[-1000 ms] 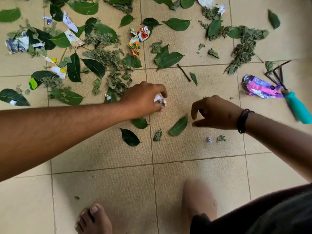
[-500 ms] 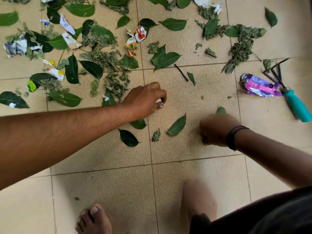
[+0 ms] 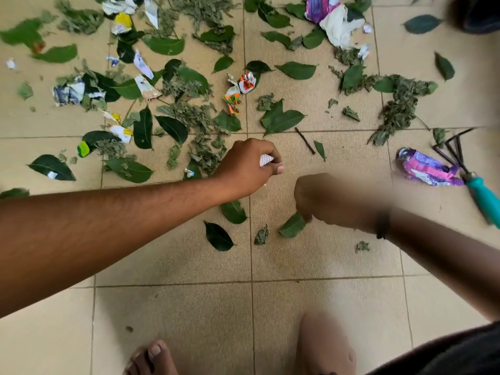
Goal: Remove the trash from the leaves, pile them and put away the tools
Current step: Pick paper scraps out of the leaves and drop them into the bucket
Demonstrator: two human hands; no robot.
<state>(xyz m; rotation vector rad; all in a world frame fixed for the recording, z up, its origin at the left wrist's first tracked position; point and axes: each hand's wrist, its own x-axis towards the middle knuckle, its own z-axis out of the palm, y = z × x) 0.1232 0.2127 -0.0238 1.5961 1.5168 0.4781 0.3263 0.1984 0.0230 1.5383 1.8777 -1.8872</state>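
Observation:
Green leaves (image 3: 284, 120) and dried leaf clumps (image 3: 400, 104) lie scattered over the tiled floor, mixed with trash. My left hand (image 3: 243, 169) grips a crumpled white paper scrap (image 3: 266, 160) just above the floor at mid-frame. My right hand (image 3: 324, 198) is blurred, its fingers curled, just over a green leaf (image 3: 292, 226); what it holds is hidden. A purple wrapper (image 3: 424, 167) lies at the right beside a hand rake (image 3: 484, 193) with a teal handle. An orange-and-white wrapper (image 3: 232, 97) lies further out.
More paper bits (image 3: 67, 92) and a white-and-purple wrapper (image 3: 335, 23) sit among the far leaves. My bare feet (image 3: 151, 358) stand at the bottom edge. A dark object (image 3: 479, 14) fills the top right corner. Bare tiles run between my feet and hands.
My right hand dropped onto a small silver scrap on the floor, then rose and moved left; that scrap is gone from the tile. My left hand kept hold of the white scrap.

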